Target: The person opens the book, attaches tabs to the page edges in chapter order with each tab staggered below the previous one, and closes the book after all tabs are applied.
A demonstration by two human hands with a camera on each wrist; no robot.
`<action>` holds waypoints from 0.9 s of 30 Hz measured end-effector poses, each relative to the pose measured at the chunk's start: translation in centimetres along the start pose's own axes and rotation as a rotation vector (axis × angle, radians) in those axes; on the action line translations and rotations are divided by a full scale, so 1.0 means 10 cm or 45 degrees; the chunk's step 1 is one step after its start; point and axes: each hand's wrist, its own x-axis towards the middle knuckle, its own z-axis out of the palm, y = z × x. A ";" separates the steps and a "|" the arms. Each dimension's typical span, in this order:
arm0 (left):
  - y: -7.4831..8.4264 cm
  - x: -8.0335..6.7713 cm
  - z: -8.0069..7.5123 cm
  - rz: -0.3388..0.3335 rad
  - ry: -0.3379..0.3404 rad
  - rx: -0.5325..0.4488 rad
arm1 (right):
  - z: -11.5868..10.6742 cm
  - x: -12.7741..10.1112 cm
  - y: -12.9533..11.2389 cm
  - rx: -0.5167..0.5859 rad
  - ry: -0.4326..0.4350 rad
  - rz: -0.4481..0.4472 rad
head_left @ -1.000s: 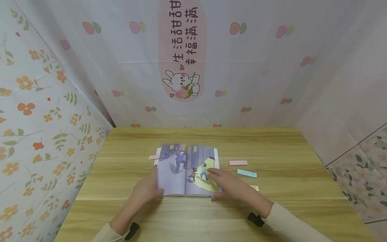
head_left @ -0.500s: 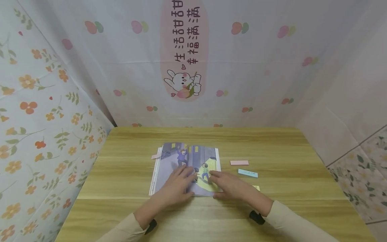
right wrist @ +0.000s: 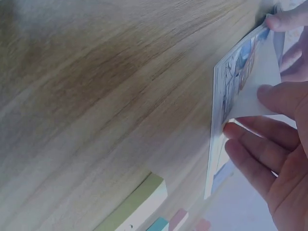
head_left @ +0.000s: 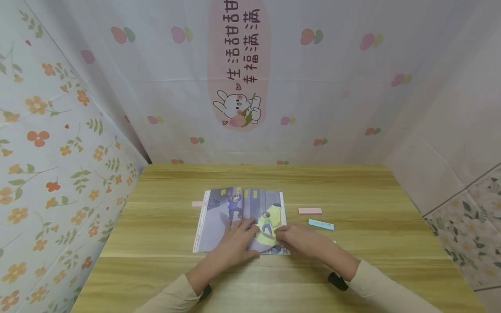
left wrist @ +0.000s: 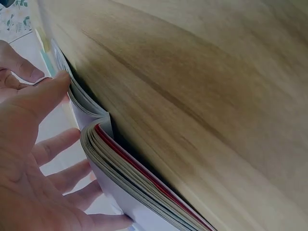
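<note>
A picture book [head_left: 240, 219] lies open near the middle of the table [head_left: 352, 187], and both hands work on its near edge. The left hand [head_left: 235, 243] lies flat on the book near the spine, fingers straight and spread, pressing the pages down; the left wrist view shows those fingers [left wrist: 53, 149] resting on the stack of pages. The right hand [head_left: 301, 241] is at the book's near right corner, where its thumb and fingers pinch a single page [right wrist: 245, 91] that curls up off the pages below. The step in hand looks like turning that page, with the lift just begun. The next move would call for carrying the page over toward the spine while the left hand makes way for it, taking care that only one sheet comes up. To the right of the book lie a pink strip [head_left: 310, 211] and a blue strip [head_left: 321, 224], well clear of it; another pink strip [head_left: 198, 203] sticks out from the book's left edge.
</note>
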 end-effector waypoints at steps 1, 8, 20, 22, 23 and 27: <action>0.00 0.00 0.00 -0.004 -0.003 -0.003 | 0.00 0.00 0.00 0.007 0.004 0.006; 0.00 -0.01 0.00 -0.006 0.004 -0.015 | 0.01 -0.03 0.01 0.016 0.082 -0.020; -0.03 -0.02 0.00 0.060 0.031 -0.106 | -0.09 0.02 -0.05 0.012 0.443 -0.199; -0.04 -0.02 0.00 0.064 0.060 -0.143 | -0.13 0.05 -0.05 0.007 0.537 -0.241; -0.05 -0.03 -0.01 0.063 0.082 -0.171 | -0.15 0.06 -0.04 0.003 0.588 -0.244; -0.09 -0.05 -0.04 -0.006 0.174 -0.285 | -0.25 0.06 0.00 0.040 0.712 -0.115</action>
